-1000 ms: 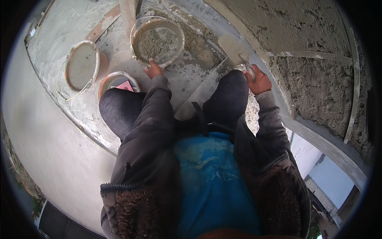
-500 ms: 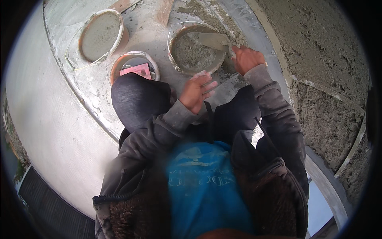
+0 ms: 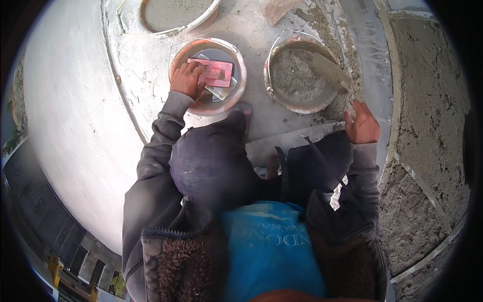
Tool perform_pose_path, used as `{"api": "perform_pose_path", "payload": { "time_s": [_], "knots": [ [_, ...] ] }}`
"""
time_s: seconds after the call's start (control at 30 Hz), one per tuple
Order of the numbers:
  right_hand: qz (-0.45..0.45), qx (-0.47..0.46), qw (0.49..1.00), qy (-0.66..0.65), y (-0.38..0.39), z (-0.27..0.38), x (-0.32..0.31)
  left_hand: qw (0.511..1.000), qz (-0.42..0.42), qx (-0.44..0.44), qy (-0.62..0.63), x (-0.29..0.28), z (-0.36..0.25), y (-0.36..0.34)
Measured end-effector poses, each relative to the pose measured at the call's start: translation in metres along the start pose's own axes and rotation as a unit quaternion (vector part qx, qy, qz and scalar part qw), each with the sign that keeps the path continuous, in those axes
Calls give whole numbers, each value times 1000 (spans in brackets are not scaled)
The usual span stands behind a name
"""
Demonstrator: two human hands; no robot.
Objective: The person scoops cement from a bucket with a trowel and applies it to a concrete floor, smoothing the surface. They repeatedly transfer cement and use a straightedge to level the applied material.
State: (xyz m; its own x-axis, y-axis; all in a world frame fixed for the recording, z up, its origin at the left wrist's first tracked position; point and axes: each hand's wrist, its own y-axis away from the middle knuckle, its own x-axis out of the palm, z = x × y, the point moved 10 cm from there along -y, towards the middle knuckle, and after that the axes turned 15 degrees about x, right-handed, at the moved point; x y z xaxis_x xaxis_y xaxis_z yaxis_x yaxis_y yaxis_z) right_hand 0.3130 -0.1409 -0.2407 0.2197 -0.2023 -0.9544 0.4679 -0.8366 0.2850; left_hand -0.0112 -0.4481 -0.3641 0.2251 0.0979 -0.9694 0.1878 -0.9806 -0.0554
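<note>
Left hand (image 3: 188, 81) on pink float (image 3: 220, 75) in bucket (image 3: 243, 78), upper centre-left of frame, can't tell if gripped; right hand (image 3: 363, 124), right of centre, clamped on trowel (image 3: 328, 69), blade over mortar bucket (image 3: 304, 108)

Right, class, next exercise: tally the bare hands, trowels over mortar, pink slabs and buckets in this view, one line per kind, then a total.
Bare hands: 2 (left hand, right hand)
Trowel over mortar: 1
Pink rectangular slab: 1
Buckets: 3 (mortar bucket, slab's bucket, bucket cut by the top edge)
Total: 7
</note>
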Motion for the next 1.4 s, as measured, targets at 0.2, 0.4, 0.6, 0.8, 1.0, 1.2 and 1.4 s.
{"api": "perform_pose_path", "payload": {
  "time_s": [0.2,0.4,0.6,0.8,1.0,1.2,1.4],
  "knots": [
    [-19,7,996,-91,24,-12,45,989,136,-13,-52,47,4,-16],
    [25,36,993,-106,32,-10,58,993,16,-104,-51,5,18,5],
    [10,34,987,-160,36,-15,67,968,242,-64,-31,56,-15,78],
    [0,64,976,-206,42,-30,61,964,210,-115,115,3,-24,92],
    [-32,87,960,-263,45,-52,66,980,37,-47,192,-53,-50,80],
    [-66,110,950,-286,52,-62,47,955,-161,132,212,-74,-120,-22],
    [-75,121,949,-282,53,-71,39,973,6,181,140,10,-149,-83]
  ]
}}
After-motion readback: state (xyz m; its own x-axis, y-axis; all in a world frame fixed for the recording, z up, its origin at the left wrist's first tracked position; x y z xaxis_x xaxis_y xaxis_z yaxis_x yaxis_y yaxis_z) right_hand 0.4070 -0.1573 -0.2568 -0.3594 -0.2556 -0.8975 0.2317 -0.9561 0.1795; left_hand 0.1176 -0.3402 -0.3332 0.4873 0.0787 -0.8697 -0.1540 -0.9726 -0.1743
